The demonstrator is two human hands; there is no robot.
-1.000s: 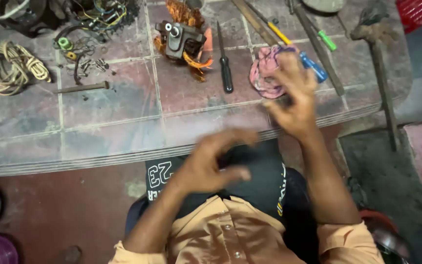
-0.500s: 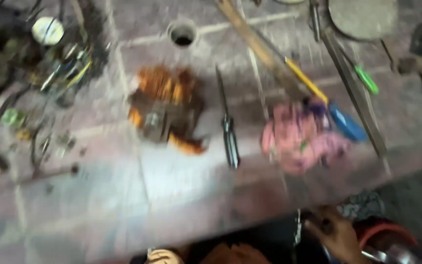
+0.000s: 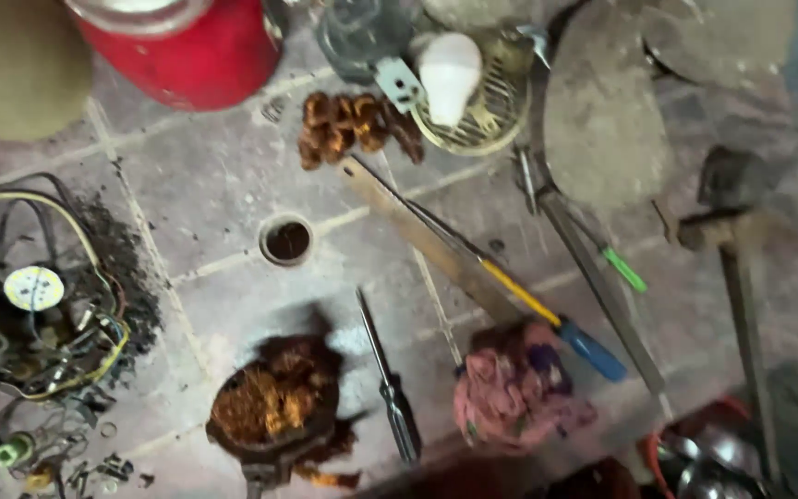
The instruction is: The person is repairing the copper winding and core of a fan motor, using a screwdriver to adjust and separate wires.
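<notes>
Motor winding (image 3: pixel 274 407), lower centre, sits at tiled ledge edge beside black-handled screwdriver (image 3: pixel 390 383); nudge it and both could drop. Your hands out of view, grip unknowable.

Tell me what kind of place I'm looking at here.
Probably an electrical repair bench: a copper-wound motor part, screwdrivers and a heap of loose wires lie on a dusty tiled slab. No hand shows.

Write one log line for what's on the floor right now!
hands: not in view | floor: tiled | copper-wound motor part beside black-handled screwdriver | pink rag touching blue-handled screwdriver | wire tangle at left
</notes>
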